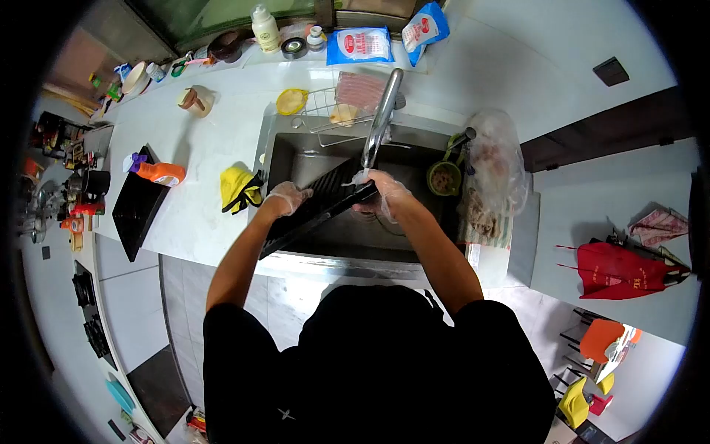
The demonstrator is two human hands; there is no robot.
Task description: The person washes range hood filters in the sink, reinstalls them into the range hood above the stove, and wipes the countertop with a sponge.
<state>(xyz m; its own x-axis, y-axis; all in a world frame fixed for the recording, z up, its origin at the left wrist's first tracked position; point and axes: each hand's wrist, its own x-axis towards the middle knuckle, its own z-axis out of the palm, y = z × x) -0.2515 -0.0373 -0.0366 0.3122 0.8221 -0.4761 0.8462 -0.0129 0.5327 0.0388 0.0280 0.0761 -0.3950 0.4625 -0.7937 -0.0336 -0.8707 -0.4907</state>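
Over the sink (340,257) I hold a long black slatted panel (319,206), tilted beneath the metal faucet (382,118). My left hand (291,197), in a clear plastic glove, is closed on the panel's left edge. Near the faucet's mouth, my right hand (386,194), also gloved in clear plastic, grips the panel's right end; some of its fingers are hidden. A yellow and black cloth (240,189) lies on the counter to the left of the sink. Within the basin's right side sits a green strainer (444,177) with something in it.
An orange spray bottle (163,174) lies by another black panel (137,214) on the left counter. Behind the sink stands a wire rack (318,103) with a pink striped cloth (360,90). A clear plastic bag (499,159) lies at the right. Bottles and blue packets (360,46) line the sill.
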